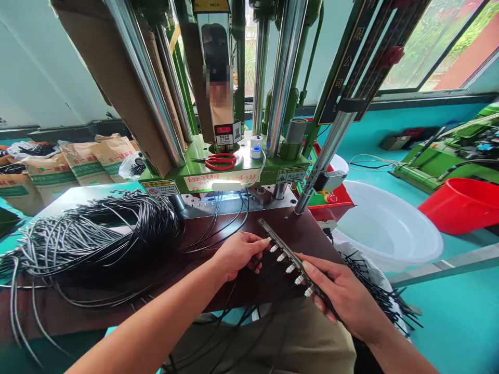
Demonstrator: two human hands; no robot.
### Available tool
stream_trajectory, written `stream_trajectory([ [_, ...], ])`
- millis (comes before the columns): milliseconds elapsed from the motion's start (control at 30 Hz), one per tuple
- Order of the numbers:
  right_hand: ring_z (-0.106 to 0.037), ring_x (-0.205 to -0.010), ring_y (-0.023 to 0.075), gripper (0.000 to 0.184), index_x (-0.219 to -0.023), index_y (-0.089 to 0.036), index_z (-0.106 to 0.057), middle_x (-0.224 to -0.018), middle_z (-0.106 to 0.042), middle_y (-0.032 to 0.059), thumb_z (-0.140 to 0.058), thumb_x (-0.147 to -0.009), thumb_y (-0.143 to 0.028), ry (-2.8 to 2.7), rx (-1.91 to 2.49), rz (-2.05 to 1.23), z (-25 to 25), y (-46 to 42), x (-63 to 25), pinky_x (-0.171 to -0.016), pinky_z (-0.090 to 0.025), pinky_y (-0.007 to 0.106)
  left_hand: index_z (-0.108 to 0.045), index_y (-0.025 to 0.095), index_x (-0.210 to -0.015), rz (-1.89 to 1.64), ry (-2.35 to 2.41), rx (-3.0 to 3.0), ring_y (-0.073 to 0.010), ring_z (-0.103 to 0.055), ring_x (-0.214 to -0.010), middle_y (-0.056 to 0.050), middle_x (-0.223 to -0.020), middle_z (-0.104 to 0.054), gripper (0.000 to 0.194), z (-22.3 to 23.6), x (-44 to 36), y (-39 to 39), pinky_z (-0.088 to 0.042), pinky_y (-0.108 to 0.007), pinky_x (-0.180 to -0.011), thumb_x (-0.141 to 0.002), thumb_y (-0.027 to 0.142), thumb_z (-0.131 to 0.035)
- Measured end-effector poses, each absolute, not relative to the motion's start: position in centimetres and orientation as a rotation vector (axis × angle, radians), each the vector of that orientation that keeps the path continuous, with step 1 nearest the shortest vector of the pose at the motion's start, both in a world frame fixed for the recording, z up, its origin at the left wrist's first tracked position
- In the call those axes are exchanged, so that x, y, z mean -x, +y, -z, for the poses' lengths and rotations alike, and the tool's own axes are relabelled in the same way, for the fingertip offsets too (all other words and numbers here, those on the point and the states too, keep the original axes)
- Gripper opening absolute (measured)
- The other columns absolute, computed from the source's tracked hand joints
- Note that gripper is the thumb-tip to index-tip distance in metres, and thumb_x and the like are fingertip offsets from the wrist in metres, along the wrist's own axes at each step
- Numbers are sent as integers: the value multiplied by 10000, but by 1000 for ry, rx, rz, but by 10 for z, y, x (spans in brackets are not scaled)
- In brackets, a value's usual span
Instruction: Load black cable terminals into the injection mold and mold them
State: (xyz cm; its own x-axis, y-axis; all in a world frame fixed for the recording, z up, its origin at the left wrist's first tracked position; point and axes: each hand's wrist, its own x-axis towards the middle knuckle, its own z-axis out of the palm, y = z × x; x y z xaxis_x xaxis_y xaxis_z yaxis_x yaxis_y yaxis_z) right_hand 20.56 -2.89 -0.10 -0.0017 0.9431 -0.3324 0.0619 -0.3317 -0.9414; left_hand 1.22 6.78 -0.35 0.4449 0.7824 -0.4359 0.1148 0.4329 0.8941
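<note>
My right hand is wrapped around the near end of a narrow dark metal bar, held slanting above the brown table. Several small silvery connectors stick out in a row along the bar's left side. At the far end of that row, my left hand pinches a small pale connector between thumb and fingers, right against the bar. Thin black cables hang below my left hand and over my lap. Whether they join the connectors is too dark to tell.
A big bundle of black cables lies on the table's left. Ahead stands a green press with steel columns; red-handled scissors rest on its plate. A white tub, a red bucket and a bag of black pieces are to the right.
</note>
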Motion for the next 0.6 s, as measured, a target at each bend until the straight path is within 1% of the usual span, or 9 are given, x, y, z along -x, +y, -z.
stream_trajectory([
  [133,-443,-404,68,625,-1261,-225,-596,-709,-575,16,-596,-763,-604,-1072,1511,-1399,0,-30,-202,-272,-301,150,-592,138,-728,-509,1035,-1064,-77,-492,-388,69,-506,-483,405,1,-12,67,-397,-210,-394,-657,520,-706],
  [300,-433,-389,67,643,-1254,-208,-606,-665,-561,13,-582,-762,-622,-1117,1542,-1364,1,-30,-201,-264,-302,148,-590,131,-693,-510,1031,-1068,-69,-488,-381,68,-491,-477,385,1,-13,68,-389,-204,-403,-680,502,-692],
  [467,-413,-382,64,630,-1253,-211,-605,-622,-504,-14,-569,-775,-620,-1175,1556,-1370,1,-30,-200,-266,-300,150,-567,142,-658,-502,1028,-1058,-71,-491,-388,66,-488,-482,348,3,-12,67,-389,-205,-409,-690,464,-696],
  [600,-400,-380,71,645,-1236,-205,-620,-567,-458,-32,-567,-760,-637,-1196,1567,-1360,1,-30,-199,-266,-295,155,-531,151,-620,-504,1041,-1061,-66,-479,-386,67,-482,-472,360,3,-12,68,-383,-203,-410,-688,465,-695],
])
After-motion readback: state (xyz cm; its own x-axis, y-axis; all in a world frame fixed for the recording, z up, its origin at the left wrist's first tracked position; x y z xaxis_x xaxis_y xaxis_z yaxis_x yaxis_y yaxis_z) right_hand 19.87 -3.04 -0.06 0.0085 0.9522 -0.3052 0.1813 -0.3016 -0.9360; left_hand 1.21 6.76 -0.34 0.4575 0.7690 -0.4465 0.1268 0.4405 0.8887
